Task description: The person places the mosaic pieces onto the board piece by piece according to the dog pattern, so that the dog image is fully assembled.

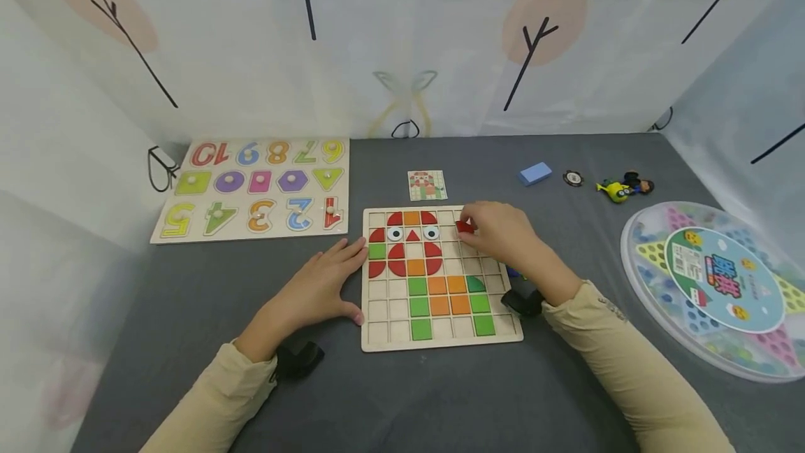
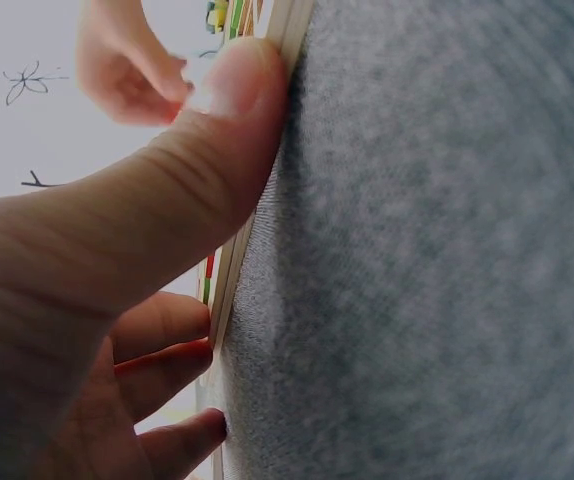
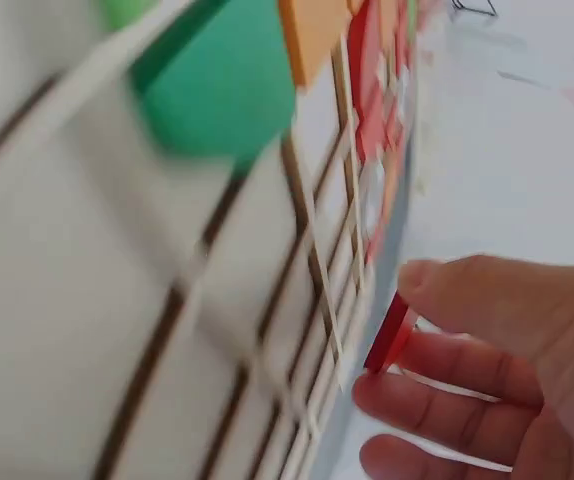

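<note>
A wooden grid board (image 1: 383,334) lies on the grey cloth, with red, orange and green tiles and two eye tiles set in its squares. My right hand (image 1: 499,229) pinches a red tile (image 3: 391,335) between thumb and fingers, over the upper right squares of the board. In the right wrist view a dark green rounded tile (image 3: 217,90) shows close up. My left hand (image 1: 317,289) rests at the board's left edge, fingers spread, with the thumb (image 2: 242,85) and fingertips against its side.
A pattern card (image 1: 428,186) lies behind the board. Back left is a number-and-shape puzzle (image 1: 251,191). To the right are a blue block (image 1: 535,173), a small round black-and-white piece (image 1: 573,178), small toy figures (image 1: 619,189) and a large round game box (image 1: 723,285).
</note>
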The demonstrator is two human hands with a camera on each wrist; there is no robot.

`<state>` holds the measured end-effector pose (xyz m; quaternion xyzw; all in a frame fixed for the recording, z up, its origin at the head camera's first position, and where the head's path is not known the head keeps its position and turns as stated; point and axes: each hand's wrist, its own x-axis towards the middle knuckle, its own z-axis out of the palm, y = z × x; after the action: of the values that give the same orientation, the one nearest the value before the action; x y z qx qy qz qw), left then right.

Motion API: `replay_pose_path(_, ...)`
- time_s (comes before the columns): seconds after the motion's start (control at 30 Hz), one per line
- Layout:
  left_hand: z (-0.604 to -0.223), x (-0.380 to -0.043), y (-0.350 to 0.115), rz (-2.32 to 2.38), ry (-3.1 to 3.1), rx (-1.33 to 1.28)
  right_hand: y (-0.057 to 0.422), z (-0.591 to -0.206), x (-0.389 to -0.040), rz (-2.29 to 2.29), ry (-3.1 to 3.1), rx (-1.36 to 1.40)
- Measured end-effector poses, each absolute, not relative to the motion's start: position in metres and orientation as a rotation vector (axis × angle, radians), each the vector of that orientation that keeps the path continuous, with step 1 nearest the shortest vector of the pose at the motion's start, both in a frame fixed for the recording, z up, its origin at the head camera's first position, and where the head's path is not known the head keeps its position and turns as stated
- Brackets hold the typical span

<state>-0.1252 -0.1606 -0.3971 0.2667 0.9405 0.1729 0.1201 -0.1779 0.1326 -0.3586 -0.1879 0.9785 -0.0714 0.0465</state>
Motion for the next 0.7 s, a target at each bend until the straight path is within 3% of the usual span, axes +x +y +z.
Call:
replay_pose_path(0.23,-0.399,-0.126,-0.162,0.513,2.751,0.787,0.105,-0.370,-0.189,-0.144,2.966,-0.471)
replay_pose_path(0.7,-0.397,-0.126,-0.160,0.509,2.742,0.783,0.112,-0.364,-0.184,-0.310,2.933,-0.453)
